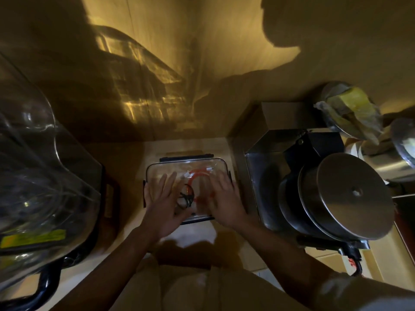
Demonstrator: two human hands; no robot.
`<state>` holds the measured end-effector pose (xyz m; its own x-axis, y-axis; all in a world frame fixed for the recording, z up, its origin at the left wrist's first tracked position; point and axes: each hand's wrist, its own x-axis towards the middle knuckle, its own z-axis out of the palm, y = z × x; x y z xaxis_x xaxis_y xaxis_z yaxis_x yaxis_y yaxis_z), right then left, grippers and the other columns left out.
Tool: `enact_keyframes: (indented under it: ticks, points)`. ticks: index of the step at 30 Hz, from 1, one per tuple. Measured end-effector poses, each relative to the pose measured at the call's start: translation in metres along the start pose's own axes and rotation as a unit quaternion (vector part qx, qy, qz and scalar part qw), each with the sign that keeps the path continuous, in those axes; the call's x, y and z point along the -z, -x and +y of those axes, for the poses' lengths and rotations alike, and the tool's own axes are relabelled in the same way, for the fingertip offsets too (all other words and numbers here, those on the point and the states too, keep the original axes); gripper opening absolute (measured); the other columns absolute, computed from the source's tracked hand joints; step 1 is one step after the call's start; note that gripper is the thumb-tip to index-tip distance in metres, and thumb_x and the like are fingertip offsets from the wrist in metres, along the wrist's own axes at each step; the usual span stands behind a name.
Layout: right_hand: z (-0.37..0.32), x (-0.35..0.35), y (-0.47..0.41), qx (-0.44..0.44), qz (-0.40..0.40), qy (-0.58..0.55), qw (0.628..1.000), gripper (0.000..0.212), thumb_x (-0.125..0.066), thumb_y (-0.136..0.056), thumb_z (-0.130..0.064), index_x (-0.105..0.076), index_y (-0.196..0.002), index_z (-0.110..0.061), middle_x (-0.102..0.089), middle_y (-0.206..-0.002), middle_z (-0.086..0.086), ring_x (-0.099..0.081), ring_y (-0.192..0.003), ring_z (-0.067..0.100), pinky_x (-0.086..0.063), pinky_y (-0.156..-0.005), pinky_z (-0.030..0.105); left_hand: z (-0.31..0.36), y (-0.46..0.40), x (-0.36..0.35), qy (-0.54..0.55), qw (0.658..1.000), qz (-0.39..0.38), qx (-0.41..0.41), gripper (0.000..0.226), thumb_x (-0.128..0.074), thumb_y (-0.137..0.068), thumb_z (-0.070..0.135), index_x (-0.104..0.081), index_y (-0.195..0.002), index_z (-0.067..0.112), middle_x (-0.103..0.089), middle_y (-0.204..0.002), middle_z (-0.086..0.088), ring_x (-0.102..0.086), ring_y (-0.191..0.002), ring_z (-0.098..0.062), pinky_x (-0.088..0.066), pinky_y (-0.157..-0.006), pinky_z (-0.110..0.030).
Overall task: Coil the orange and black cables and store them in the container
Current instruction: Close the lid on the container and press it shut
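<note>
Head view: my left hand (162, 202) hovers spread flat, holding nothing, over the clear container (221, 163); the black cable (186, 197) coil lies just right of it, the orange cable (197, 178) loop beyond, beside my equally open right hand (224, 199).

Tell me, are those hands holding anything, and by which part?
Nothing is gripped. The left hand and right hand lie flat, fingers spread, on the clear container; the orange cable and black cable lie inside.
</note>
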<state>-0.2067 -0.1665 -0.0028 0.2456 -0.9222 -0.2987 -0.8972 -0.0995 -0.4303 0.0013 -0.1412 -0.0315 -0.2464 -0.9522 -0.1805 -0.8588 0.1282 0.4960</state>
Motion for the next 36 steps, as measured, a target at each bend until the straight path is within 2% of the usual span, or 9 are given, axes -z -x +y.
enact_keyframes:
  ticks: [3, 6, 8, 10, 13, 18, 25, 32, 36]
  points:
    - [-0.006, -0.012, 0.017, 0.036, -0.039, 0.008, 0.999, 0.086, -0.046, -0.092, -0.054, 0.013, -0.153, -0.037, 0.025, -0.162, -0.005, 0.031, -0.146, 0.016, 0.012, -0.119, 0.051, 0.0, -0.02, 0.01, 0.067, 0.997, 0.022, 0.031, 0.089, -0.026, -0.081, 0.076, -0.019, -0.154, 0.026, 0.003, -0.165, 0.003, 0.012, -0.15, -0.016, 0.011, -0.117, -0.056]
    - [0.001, -0.017, 0.019, 0.046, -0.088, 0.031, 0.995, 0.1, -0.05, -0.087, -0.064, 0.022, -0.15, -0.036, 0.04, -0.155, -0.005, 0.038, -0.142, 0.018, 0.018, -0.117, 0.052, -0.004, -0.043, 0.011, 0.058, 0.998, 0.021, 0.005, 0.085, -0.025, -0.086, 0.067, -0.017, -0.155, 0.019, 0.006, -0.165, -0.001, 0.017, -0.149, -0.02, 0.002, -0.118, -0.061]
    - [0.003, -0.016, 0.016, 0.054, -0.107, 0.051, 0.992, 0.107, -0.054, -0.083, -0.066, 0.025, -0.149, -0.036, 0.044, -0.153, -0.004, 0.04, -0.141, 0.02, 0.016, -0.118, 0.053, -0.006, -0.054, 0.011, 0.003, 1.0, 0.019, 0.011, 0.083, -0.026, -0.088, 0.067, -0.016, -0.155, 0.02, 0.004, -0.165, -0.003, 0.014, -0.149, -0.022, 0.002, -0.117, -0.062]
    - [0.004, -0.016, 0.015, 0.066, -0.11, 0.079, 0.989, 0.111, -0.056, -0.081, -0.067, 0.025, -0.149, -0.034, 0.042, -0.154, -0.001, 0.04, -0.141, 0.022, 0.013, -0.119, 0.055, -0.005, -0.061, 0.013, -0.035, 0.999, 0.014, 0.031, 0.079, -0.033, -0.091, 0.066, -0.014, -0.155, 0.024, 0.001, -0.165, -0.002, 0.01, -0.151, -0.023, 0.005, -0.116, -0.06]
    - [0.008, -0.016, 0.014, 0.074, -0.099, 0.122, 0.985, 0.114, -0.056, -0.08, -0.068, 0.023, -0.151, -0.028, 0.037, -0.157, 0.004, 0.036, -0.143, 0.026, 0.011, -0.119, 0.055, 0.001, -0.065, 0.014, -0.034, 0.999, 0.017, 0.039, 0.078, -0.039, -0.092, 0.063, -0.013, -0.155, 0.026, -0.001, -0.165, -0.002, 0.004, -0.152, -0.024, 0.006, -0.116, -0.059]
    - [0.008, -0.012, 0.009, 0.088, -0.096, 0.167, 0.977, 0.112, -0.056, -0.081, -0.066, 0.02, -0.152, -0.024, 0.032, -0.159, 0.008, 0.033, -0.145, 0.029, 0.013, -0.119, 0.053, -0.008, -0.067, 0.013, -0.056, 0.996, 0.04, 0.048, 0.086, -0.022, -0.079, 0.077, -0.021, -0.153, 0.031, -0.021, -0.161, -0.003, -0.015, -0.148, -0.027, -0.006, -0.114, -0.06]
    - [0.008, -0.014, 0.006, 0.086, -0.084, 0.176, 0.977, 0.114, -0.059, -0.079, -0.065, 0.018, -0.153, -0.024, 0.028, -0.16, 0.008, 0.029, -0.146, 0.029, 0.013, -0.119, 0.052, -0.01, -0.075, 0.018, -0.029, 0.997, 0.037, 0.061, 0.08, -0.052, -0.083, 0.068, -0.028, -0.15, 0.032, -0.032, -0.154, -0.003, -0.018, -0.145, -0.027, -0.003, -0.114, -0.058]
    - [0.011, -0.019, 0.006, 0.086, -0.068, 0.175, 0.979, 0.116, -0.061, -0.076, -0.066, 0.012, -0.155, -0.023, 0.022, -0.162, 0.009, 0.024, -0.148, 0.03, 0.009, -0.12, 0.053, -0.011, -0.081, 0.021, -0.035, 0.997, 0.022, 0.07, 0.083, -0.059, -0.077, 0.071, -0.034, -0.147, 0.034, -0.042, -0.144, -0.003, -0.03, -0.136, -0.03, -0.009, -0.114, -0.056]
    - [0.011, -0.017, 0.005, 0.091, -0.057, 0.162, 0.981, 0.113, -0.06, -0.077, -0.067, 0.011, -0.155, -0.024, 0.023, -0.162, 0.006, 0.026, -0.148, 0.027, 0.011, -0.12, 0.051, -0.011, -0.081, 0.022, -0.021, 0.997, 0.02, 0.073, 0.083, -0.056, -0.079, 0.07, -0.029, -0.148, 0.035, -0.038, -0.148, -0.003, -0.025, -0.139, -0.03, -0.005, -0.116, -0.058]
